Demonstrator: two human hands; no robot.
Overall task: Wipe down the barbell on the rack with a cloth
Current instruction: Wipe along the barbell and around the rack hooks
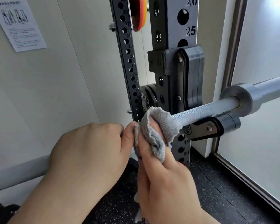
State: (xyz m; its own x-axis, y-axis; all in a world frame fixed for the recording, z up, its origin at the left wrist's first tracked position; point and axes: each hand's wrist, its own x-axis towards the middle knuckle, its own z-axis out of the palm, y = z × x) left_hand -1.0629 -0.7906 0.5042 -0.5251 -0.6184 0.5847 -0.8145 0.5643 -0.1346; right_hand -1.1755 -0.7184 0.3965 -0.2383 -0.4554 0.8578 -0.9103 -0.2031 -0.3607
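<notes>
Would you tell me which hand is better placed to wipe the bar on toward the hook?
Right. The right hand holds the cloth on the bar, just beside the hook; the left hand grips bare bar farther away.

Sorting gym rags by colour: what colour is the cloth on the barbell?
The cloth on the barbell is grey; the head view shows it best.
</notes>
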